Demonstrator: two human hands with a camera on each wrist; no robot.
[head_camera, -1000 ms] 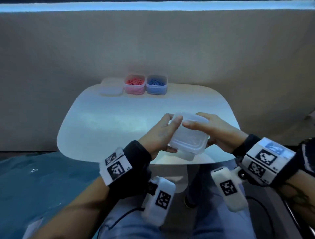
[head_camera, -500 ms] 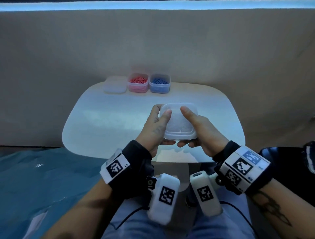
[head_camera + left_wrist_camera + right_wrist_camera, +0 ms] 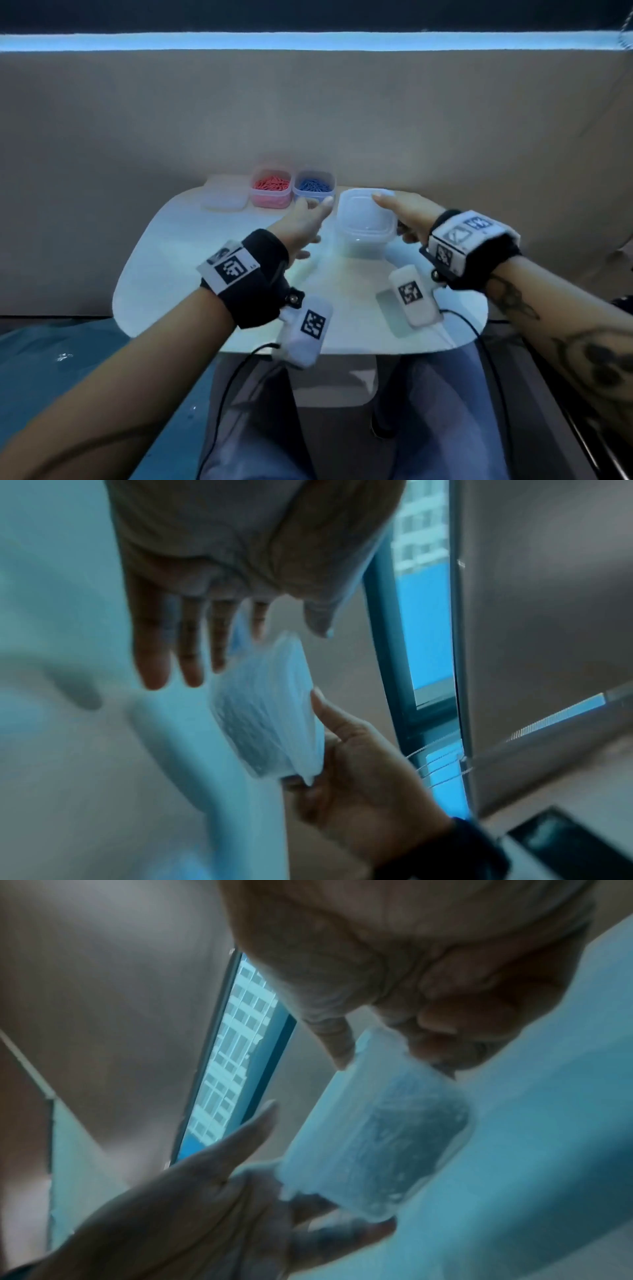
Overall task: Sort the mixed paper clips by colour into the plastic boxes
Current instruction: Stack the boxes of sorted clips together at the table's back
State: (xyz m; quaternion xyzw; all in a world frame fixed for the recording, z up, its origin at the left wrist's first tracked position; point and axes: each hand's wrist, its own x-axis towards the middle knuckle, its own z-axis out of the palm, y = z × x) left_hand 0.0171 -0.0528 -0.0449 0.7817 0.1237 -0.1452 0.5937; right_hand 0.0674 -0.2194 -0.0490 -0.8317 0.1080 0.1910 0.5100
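Head view: the right hand [image 3: 409, 219] alone pinches the empty clear square plastic box [image 3: 364, 224] low over the white tabletop [image 3: 178, 274], the open left hand [image 3: 303, 224] just beside, so a loose pinch could drop it onto the blue-clip box [image 3: 313, 188].

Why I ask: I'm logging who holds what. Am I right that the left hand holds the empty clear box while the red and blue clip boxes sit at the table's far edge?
Not quite: the right hand holds the empty clear box; the left hand is open beside it, as the head view shows. The red clip box and blue clip box do sit at the far edge.
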